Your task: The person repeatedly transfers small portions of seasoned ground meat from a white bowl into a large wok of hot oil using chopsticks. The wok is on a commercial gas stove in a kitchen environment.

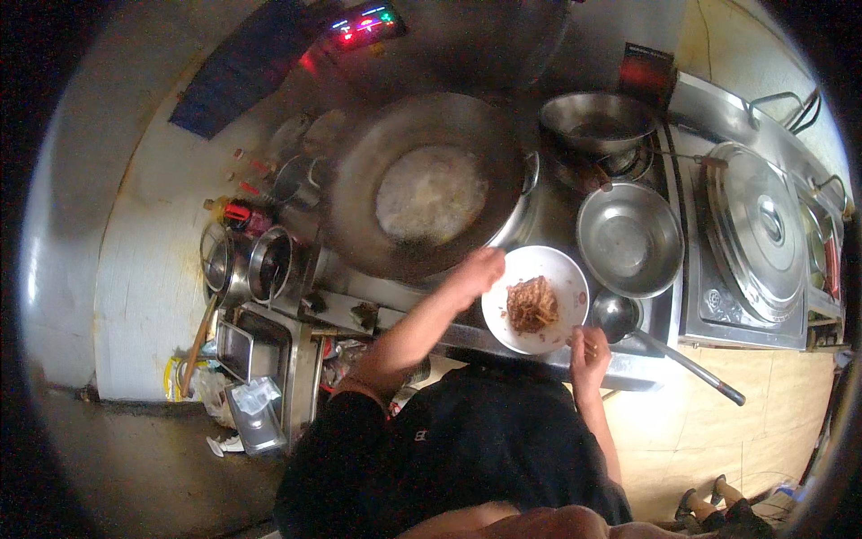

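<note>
A white bowl (495, 316) is held between my two hands in front of my body. Brown, crumbly cooked food (532, 305) lies heaped in its middle, with a few bits stuck on the inner wall. My left hand (483, 273) grips the bowl's upper left rim. On the lower right rim, my right hand (590, 352) pinches the edge with its fingers. Just beyond the bowl sits a large dark wok (357, 195), with cloudy, bubbling liquid (431, 192) in its bottom.
Right of the bowl are a metal basin (630, 239) and a ladle (687, 367) jutting past the counter's edge. A pan (596, 121) stands behind. Farther right is a lidded pot (761, 229). At left are metal pots (269, 263) and steel trays (269, 343). Another person's feet (704, 495) show lower right.
</note>
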Demonstrator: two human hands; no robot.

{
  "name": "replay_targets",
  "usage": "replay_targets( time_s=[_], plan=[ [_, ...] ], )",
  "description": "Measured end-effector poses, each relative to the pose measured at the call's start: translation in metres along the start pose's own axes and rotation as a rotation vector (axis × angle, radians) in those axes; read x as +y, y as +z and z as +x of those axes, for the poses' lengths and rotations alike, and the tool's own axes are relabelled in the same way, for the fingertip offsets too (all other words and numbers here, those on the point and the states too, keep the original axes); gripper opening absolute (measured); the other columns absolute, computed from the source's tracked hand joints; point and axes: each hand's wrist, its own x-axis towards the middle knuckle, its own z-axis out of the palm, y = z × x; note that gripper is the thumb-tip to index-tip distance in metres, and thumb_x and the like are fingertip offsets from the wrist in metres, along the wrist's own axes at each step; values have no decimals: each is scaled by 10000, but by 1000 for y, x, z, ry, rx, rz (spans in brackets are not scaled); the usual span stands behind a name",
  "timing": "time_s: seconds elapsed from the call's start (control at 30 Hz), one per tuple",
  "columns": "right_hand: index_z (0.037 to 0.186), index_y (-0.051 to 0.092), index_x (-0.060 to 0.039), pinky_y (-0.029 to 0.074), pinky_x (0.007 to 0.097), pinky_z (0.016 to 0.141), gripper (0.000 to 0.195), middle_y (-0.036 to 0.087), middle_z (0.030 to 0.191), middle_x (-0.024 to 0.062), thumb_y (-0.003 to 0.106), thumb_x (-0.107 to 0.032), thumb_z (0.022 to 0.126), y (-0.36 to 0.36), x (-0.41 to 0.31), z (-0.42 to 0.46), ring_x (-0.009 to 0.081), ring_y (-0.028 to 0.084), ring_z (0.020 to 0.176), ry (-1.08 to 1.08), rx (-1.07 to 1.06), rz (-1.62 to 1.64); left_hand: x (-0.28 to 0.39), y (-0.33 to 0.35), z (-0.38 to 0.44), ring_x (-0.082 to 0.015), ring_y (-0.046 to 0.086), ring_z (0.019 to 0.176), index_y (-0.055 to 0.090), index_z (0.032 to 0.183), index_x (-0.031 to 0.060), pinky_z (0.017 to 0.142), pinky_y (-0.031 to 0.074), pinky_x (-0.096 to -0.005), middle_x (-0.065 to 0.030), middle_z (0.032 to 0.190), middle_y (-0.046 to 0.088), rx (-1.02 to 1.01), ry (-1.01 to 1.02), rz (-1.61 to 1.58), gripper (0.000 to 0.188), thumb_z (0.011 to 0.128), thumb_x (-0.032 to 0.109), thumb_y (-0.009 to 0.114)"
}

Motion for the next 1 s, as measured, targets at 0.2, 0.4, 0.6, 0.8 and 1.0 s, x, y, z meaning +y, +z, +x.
replay_targets(
  time_s=[0.2,0.4,0.6,0.8,1.0],
  plan=[
    [898,647,27,513,293,608,89,609,777,105,630,-59,914,-3,-7,-2,198,649,688,26,-2,-48,24,-100,63,-225,531,1122,496,1287,67,920,467,-368,-100,1245,538,306,49,-235,415,976,333,566],
    [899,644,26,503,306,610,63,616,793,129,635,-37,901,3,2,-3,227,637,685,-59,-26,-59,22,-145,136,-234,525,1123,437,1349,61,966,420,-467,-86,1239,550,386,-53,-406,526,967,399,568],
    [891,649,35,518,303,598,60,622,827,132,645,-25,895,-13,0,-7,210,644,698,-17,63,-79,63,-7,34,-214,570,1044,532,1236,39,902,471,-371,-104,1113,609,249,214,156,393,927,255,642],
    [884,650,24,526,292,623,61,629,814,124,639,-34,900,-12,-8,-11,209,651,707,-41,82,-75,-62,55,-1,-292,585,1071,630,1124,35,893,500,-408,-154,1100,615,-15,141,934,422,732,76,781],
    [887,644,17,524,315,650,39,626,814,132,644,-22,887,-22,-13,-15,244,650,714,-40,125,-98,-75,71,2,-344,392,1317,610,1191,68,1091,334,-452,-130,1334,499,-139,366,1186,509,708,76,767]
  ],
)
